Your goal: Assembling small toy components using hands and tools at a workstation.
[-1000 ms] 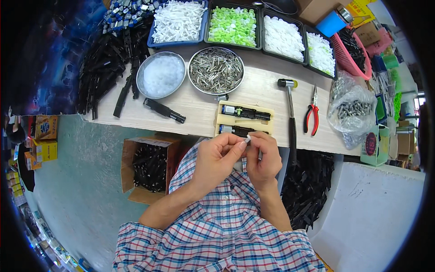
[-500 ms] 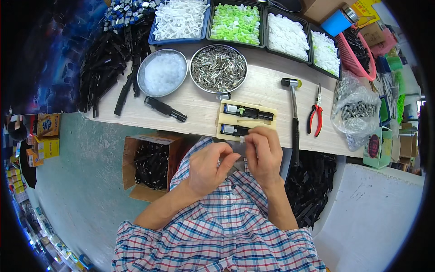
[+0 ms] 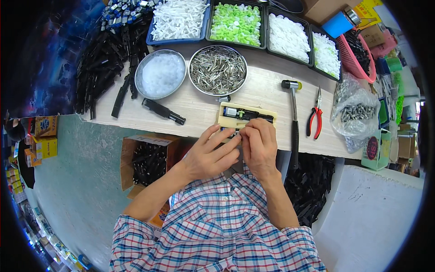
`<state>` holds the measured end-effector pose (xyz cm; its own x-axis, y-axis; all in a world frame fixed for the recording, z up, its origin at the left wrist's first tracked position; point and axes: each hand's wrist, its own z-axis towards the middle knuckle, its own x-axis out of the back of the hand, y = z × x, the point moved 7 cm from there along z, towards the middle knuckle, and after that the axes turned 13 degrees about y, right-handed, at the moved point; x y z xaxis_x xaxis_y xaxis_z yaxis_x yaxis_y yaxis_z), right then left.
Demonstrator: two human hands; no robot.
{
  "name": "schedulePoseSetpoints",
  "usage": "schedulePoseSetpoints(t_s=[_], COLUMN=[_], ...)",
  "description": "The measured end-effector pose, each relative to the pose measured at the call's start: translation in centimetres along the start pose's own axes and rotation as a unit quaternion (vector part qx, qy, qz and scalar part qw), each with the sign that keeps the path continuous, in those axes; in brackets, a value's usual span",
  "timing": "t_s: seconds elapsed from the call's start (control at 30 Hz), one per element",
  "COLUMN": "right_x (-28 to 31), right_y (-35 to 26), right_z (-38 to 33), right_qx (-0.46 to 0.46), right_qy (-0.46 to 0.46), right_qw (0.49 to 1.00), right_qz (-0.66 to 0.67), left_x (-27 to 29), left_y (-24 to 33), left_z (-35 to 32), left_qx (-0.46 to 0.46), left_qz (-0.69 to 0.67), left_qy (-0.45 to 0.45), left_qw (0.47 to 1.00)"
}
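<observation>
Head view: my left hand [image 3: 209,156] and right hand [image 3: 259,144] meet at the near edge of the wooden jig [image 3: 247,119] on the worktop [image 3: 199,109]. Fingers pinched together on a small part, hidden between them. The black piece [image 3: 248,114] in the jig lies just beyond my fingertips, long axis left-right; right hand nearer. Hammer [image 3: 293,113] just right.

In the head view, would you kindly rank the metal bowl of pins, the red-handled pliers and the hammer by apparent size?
Largest to smallest:
1. Metal bowl of pins
2. Hammer
3. Red-handled pliers

Fisheye bending makes this only approximate.
</observation>
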<state>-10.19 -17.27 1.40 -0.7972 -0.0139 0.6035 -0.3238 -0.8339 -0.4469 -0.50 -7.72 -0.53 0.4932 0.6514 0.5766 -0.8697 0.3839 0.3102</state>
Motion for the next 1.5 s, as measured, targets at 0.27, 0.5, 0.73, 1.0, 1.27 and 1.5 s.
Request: schedulePoseSetpoints(t_s=[0.27, 0.5, 0.73, 1.0, 1.27, 1.5], right_x=[0.2, 0.2, 0.8, 3.4, 0.0, 0.0], right_y=[-0.2, -0.3, -0.3, 9.1, 15.8, 15.9], right_z=[0.3, 0.2, 1.7, 11.0, 17.2, 17.4], right_qx=[-0.013, -0.008, -0.04, -0.057, 0.003, 0.038], right_qy=[0.004, -0.002, -0.045, 0.098, 0.083, 0.108], right_qw=[1.0, 1.0, 0.998, 0.992, 0.976, 0.971], right_qz=[0.005, 0.003, 0.029, -0.049, -0.203, -0.211], left_x=[-1.6, -1.7, -0.9, 0.2, -3.1, -2.6], left_y=[-0.1, 0.3, -0.7, -7.7, -11.5, -11.6], left_z=[-3.6, -3.5, -0.1, 8.6, 8.5, 8.6], left_qx=[-0.064, -0.032, 0.016, 0.177, 0.203, 0.199], left_qz=[0.119, 0.12, 0.009, 0.03, 0.098, 0.045], left_qy=[-0.024, -0.006, 0.047, 0.147, 0.073, 0.117], left_qw=[0.991, 0.992, 0.999, 0.973, 0.971, 0.972])
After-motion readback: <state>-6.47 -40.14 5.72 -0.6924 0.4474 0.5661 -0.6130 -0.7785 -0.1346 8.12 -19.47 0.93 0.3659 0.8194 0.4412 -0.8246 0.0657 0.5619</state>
